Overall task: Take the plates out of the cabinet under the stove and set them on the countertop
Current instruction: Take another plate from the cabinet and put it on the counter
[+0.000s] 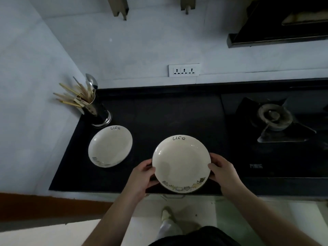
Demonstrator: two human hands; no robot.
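A cream plate (181, 162) with "Life" written on its far rim and small drawings on its near rim is over the front edge of the black countertop (159, 112). My left hand (143, 176) grips its left rim and my right hand (221, 170) grips its right rim. Whether it rests on the counter or hovers just above, I cannot tell. A second matching plate (110, 146) lies flat on the countertop to the left, apart from both hands. The cabinet under the stove is mostly hidden; only a handle (173, 196) shows below the counter edge.
A metal utensil holder (99, 110) with chopsticks and a spoon stands at the back left, just behind the second plate. A gas burner (274, 118) sits to the right. A wall socket strip (184, 70) and a range hood (284, 23) are on the wall.
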